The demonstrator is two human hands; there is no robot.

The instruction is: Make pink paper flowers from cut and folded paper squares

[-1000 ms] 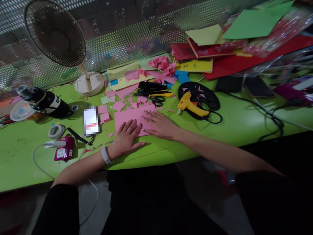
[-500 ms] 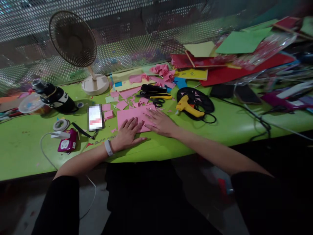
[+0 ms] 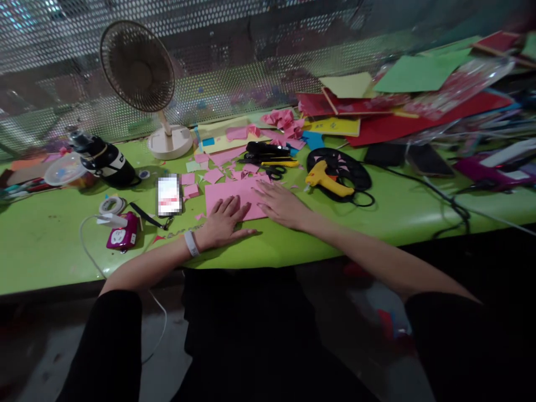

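Note:
A pink paper sheet lies flat on the green table. My left hand rests on its near left corner, fingers stretched out flat. My right hand lies palm down on the sheet's right part, fingers spread. Neither hand holds anything. A white band circles my left wrist. Pink paper scraps are strewn just beyond the sheet.
Scissors and a black stapler lie behind the sheet. A yellow glue gun rests on a black disc to the right. To the left are a phone, tape roll, magenta socket, black bottle and fan. Coloured paper stacks fill the back right.
Both hands stay flat on the pink sheet. The camera has shifted, so the whole scene sits a little further right and higher in the picture.

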